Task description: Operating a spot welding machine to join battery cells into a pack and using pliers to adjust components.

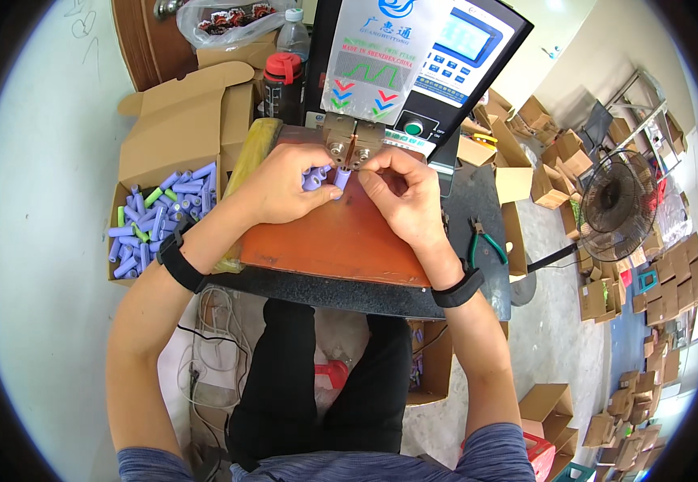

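Observation:
My left hand (291, 186) is closed around several purple cylindrical battery cells (311, 180). Its thumb and fingers hold one battery cell (342, 178) upright, right below the electrode tips of a spot welder (352, 143). Opposite it, my right hand (407, 197) has thumb and forefinger pinched together close to the tips; whatever lies between them is too small or hidden to make out. Both hands are above an orange-brown mat (333, 245) on the black worktable.
An open cardboard box (174, 120) of purple and green cells stands left of the mat. Green-handled pliers (488, 243) lie at the right. A red-lidded bottle (283, 84) is beside the welder. A fan (618, 205) and many cartons fill the right side.

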Demonstrator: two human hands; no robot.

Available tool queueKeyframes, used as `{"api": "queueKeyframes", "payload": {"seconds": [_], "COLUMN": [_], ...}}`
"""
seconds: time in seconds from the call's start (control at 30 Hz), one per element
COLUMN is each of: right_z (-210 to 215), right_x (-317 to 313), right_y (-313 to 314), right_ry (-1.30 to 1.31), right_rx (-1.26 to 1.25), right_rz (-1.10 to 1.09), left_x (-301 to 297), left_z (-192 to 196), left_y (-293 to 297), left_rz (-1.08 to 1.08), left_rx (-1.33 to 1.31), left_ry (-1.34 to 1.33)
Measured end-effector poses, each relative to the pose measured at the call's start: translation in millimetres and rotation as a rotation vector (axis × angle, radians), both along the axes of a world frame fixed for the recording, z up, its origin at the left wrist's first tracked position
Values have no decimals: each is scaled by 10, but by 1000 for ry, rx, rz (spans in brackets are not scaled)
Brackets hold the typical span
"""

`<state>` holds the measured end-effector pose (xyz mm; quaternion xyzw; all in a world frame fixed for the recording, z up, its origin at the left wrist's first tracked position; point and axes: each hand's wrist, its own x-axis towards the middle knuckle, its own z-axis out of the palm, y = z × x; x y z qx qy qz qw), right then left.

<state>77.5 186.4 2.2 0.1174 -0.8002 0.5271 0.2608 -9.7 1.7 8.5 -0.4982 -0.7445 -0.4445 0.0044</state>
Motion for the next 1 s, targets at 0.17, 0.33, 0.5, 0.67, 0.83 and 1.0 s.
{"api": "queueKeyframes", "payload": {"seconds": [0.17, 0.33, 0.5, 0.67, 0.83, 1.0], "right_z": [-101, -116, -58, 22, -2, -67], "right_x": [-49, -51, -35, 1, 6, -34], "right_y": [20, 13, 16, -32, -25, -9], "right_ry": [13, 70, -33, -11, -29, 65], "right_rx": [-80, -170, -133, 6, -46, 5], "right_rz": [-11, -95, -152, -194, -172, -223], "left_x": [-41, 12, -86, -65, -35, -2], "left_z": [27, -76, -138, -139, -90, -88], "left_y": [-48, -4, -25, 1, 17, 19], "left_rz": [7, 57, 43, -26, -55, -46], "left_rx": [1, 176, 166, 133, 106, 84], "left_ry": [71, -198, -193, -115, 17, 46]}}
